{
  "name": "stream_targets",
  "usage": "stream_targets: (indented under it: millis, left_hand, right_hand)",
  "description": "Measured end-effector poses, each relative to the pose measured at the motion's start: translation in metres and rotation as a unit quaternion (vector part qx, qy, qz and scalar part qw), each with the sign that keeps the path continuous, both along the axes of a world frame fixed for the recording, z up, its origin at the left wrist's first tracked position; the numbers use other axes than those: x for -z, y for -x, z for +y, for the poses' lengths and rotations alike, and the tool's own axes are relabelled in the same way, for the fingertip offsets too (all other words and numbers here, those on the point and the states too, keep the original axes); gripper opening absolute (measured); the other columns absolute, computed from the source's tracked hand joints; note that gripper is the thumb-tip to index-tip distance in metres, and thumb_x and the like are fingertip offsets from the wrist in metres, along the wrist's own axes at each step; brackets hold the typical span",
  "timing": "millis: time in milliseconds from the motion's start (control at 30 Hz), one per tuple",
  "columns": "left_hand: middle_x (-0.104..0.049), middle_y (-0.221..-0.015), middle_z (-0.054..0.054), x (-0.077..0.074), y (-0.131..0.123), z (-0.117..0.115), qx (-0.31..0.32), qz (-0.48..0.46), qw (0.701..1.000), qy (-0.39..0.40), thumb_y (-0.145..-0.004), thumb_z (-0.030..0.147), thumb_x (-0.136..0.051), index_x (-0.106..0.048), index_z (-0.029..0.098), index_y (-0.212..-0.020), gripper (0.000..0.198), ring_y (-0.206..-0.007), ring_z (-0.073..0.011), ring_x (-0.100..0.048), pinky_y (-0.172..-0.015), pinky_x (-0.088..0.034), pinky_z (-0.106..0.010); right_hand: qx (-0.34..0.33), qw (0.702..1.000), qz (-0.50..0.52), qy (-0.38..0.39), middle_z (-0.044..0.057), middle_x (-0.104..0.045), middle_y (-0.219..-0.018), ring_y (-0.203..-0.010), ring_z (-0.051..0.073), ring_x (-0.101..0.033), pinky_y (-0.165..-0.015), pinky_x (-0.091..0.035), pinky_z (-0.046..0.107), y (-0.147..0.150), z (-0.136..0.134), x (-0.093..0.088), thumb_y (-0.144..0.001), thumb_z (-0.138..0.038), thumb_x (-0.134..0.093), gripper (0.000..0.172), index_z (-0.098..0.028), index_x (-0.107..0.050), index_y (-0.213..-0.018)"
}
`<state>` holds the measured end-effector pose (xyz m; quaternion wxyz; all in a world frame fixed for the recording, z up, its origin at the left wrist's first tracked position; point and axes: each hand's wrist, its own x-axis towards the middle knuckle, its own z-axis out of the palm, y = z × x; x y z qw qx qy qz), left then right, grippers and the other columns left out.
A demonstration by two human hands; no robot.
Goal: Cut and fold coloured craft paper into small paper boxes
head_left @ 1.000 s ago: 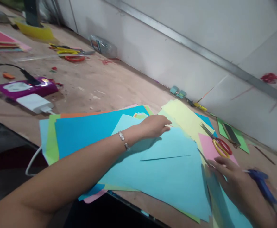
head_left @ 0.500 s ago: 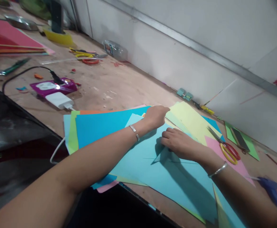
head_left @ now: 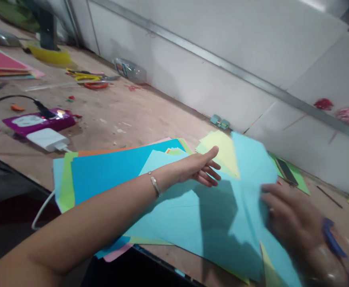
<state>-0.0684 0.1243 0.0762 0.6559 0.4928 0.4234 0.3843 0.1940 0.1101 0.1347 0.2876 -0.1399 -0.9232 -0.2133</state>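
Observation:
My left hand [head_left: 204, 167] hovers over the paper pile with its fingers apart and nothing in it. My right hand [head_left: 290, 219], smeared by motion, grips the edge of a light blue paper piece [head_left: 253, 157], which is raised and casts a shadow. Beneath lies a large light blue paper sheet [head_left: 177, 219], with a thin dark line across it. A darker blue sheet [head_left: 108, 163] is at the left of the pile, and a pale yellow sheet [head_left: 222, 147] shows behind my left hand. The raised piece hides where the scissors lay.
A purple power strip [head_left: 39, 119] with a white charger [head_left: 48, 139] is on the left. Scissors [head_left: 93, 79] and a plastic bottle [head_left: 129, 71] lie farther back. A blue-handled tool [head_left: 332, 239] and a phone-like dark slab [head_left: 286, 171] are on the right.
My right hand has moved right and lifted the light blue paper piece off the sheet. My left hand has opened its fingers. The view has shifted right.

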Motion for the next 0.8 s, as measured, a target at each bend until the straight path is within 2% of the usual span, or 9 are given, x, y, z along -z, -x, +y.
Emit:
stream_targets:
  millis: [67, 133, 300, 400, 467, 567, 633, 700, 800]
  left_hand:
    - [-0.070, -0.083, -0.012, 0.004, -0.006, -0.006, 0.003, -0.116, 0.991, 0.067, -0.072, 0.069, -0.063, -0.066, 0.012, -0.088, 0.059, -0.073, -0.0213, -0.066, -0.069, -0.052, -0.035]
    - [-0.068, -0.082, -0.007, 0.008, -0.011, -0.010, -0.045, -0.131, 0.988, 0.073, -0.054, 0.043, -0.086, -0.067, 0.012, -0.085, 0.047, -0.072, -0.0161, -0.061, -0.068, -0.049, -0.030]
    - [-0.064, -0.072, -0.003, 0.018, -0.018, -0.010, -0.084, -0.076, 0.991, 0.071, -0.048, 0.017, -0.078, -0.064, 0.012, -0.077, 0.032, -0.064, -0.0136, -0.056, -0.061, -0.044, -0.027]
    - [-0.060, -0.065, 0.000, 0.020, -0.015, -0.007, -0.094, -0.048, 0.993, 0.059, -0.051, 0.016, -0.073, -0.062, 0.012, -0.073, 0.025, -0.059, -0.0113, -0.051, -0.057, -0.040, -0.024]
    - [-0.054, -0.058, 0.003, 0.020, -0.013, -0.006, -0.088, -0.032, 0.994, 0.053, -0.051, 0.014, -0.073, -0.059, 0.013, -0.067, 0.021, -0.055, -0.0096, -0.047, -0.054, -0.036, -0.023]
    - [-0.051, -0.055, 0.003, 0.016, -0.012, -0.008, -0.064, -0.017, 0.997, 0.050, -0.051, 0.014, -0.075, -0.057, 0.013, -0.063, 0.023, -0.055, -0.0098, -0.046, -0.053, -0.034, -0.023]
    - [-0.054, -0.058, 0.001, 0.013, -0.012, -0.010, -0.038, -0.014, 0.998, 0.051, -0.051, 0.016, -0.078, -0.059, 0.012, -0.066, 0.024, -0.058, -0.0121, -0.049, -0.055, -0.036, -0.025]
    - [-0.057, -0.063, -0.001, 0.009, -0.012, -0.013, -0.017, -0.019, 0.998, 0.048, -0.052, 0.018, -0.079, -0.062, 0.012, -0.072, 0.026, -0.061, -0.0138, -0.052, -0.056, -0.038, -0.025]
    - [-0.058, -0.066, 0.000, 0.005, -0.013, -0.013, -0.029, -0.025, 0.998, 0.050, -0.057, 0.024, -0.079, -0.064, 0.013, -0.081, 0.031, -0.061, -0.0117, -0.051, -0.057, -0.039, -0.023]
  right_hand:
    - [-0.065, 0.994, -0.024, -0.085, 0.013, -0.068, -0.086, -0.077, 0.022, -0.060, -0.064, -0.048, 0.034, 0.019, -0.006, 0.028, -0.085, -0.007, -0.054, 0.012, -0.017, -0.061, -0.089]
    - [-0.075, 0.994, -0.025, -0.077, 0.013, -0.070, -0.082, -0.073, 0.022, -0.061, -0.060, -0.049, 0.034, 0.031, -0.008, 0.048, -0.085, -0.005, -0.051, 0.015, -0.015, -0.061, -0.089]
    - [-0.041, 0.997, 0.032, -0.059, 0.011, -0.071, -0.088, -0.078, 0.021, -0.064, -0.064, -0.054, 0.033, 0.028, 0.003, 0.077, -0.085, -0.004, -0.051, 0.021, -0.017, -0.063, -0.097]
    - [0.028, 0.986, 0.148, 0.073, 0.011, -0.067, -0.099, -0.087, 0.021, -0.064, -0.070, -0.055, 0.034, 0.023, 0.012, 0.089, -0.086, -0.006, -0.049, 0.030, -0.020, -0.061, -0.109]
    - [0.098, 0.926, 0.273, 0.244, 0.010, -0.064, -0.098, -0.084, 0.020, -0.062, -0.068, -0.054, 0.034, 0.022, 0.016, 0.091, -0.088, -0.016, -0.052, 0.025, -0.020, -0.059, -0.111]
    - [0.163, 0.731, 0.380, 0.543, 0.002, -0.058, -0.077, -0.061, 0.014, -0.053, -0.052, -0.046, 0.027, 0.023, 0.019, 0.083, -0.089, -0.039, -0.054, 0.026, -0.019, -0.058, -0.104]
    - [0.156, 0.634, 0.366, 0.663, -0.003, -0.050, -0.062, -0.049, 0.010, -0.042, -0.044, -0.035, 0.023, 0.024, 0.019, 0.077, -0.084, -0.046, -0.060, 0.029, -0.018, -0.058, -0.086]
    - [0.143, 0.607, 0.349, 0.700, -0.006, -0.042, -0.054, -0.046, 0.007, -0.035, -0.042, -0.029, 0.021, 0.025, 0.019, 0.074, -0.078, -0.046, -0.067, 0.032, -0.018, -0.054, -0.070]
    - [0.147, 0.601, 0.380, 0.688, -0.007, -0.040, -0.052, -0.046, 0.008, -0.036, -0.043, -0.027, 0.021, 0.024, 0.021, 0.079, -0.073, -0.046, -0.072, 0.034, -0.019, -0.052, -0.066]
